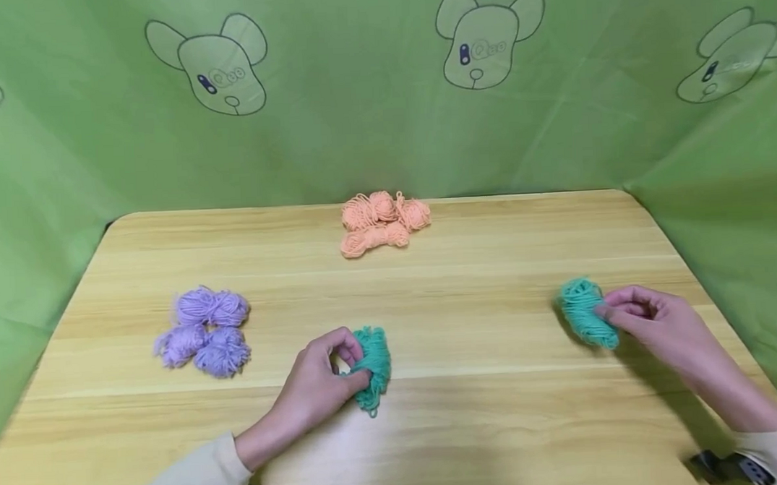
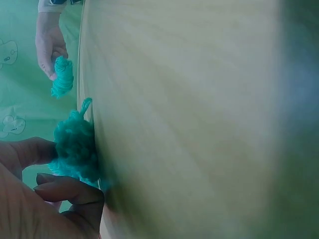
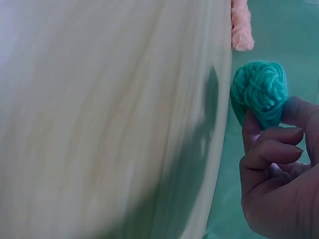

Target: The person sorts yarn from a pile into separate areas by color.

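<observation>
My left hand (image 1: 319, 376) pinches a green skein of yarn (image 1: 376, 366) between thumb and fingers near the middle of the table. In the left wrist view that skein (image 2: 76, 147) is low against the tabletop, a loose loop sticking out of its end. On the right, my right hand (image 1: 659, 325) grips a second green skein (image 1: 585, 313) by its side. The right wrist view shows this skein (image 3: 261, 89) held above the table between thumb and fingertips, with a shadow on the wood beneath.
Several purple skeins (image 1: 220, 351) lie grouped on the table's left side. Peach skeins (image 1: 375, 237) are bunched at the back edge of the wooden table (image 1: 501, 426). Green cloth (image 1: 370, 127) with cartoon outlines hangs behind and along both sides.
</observation>
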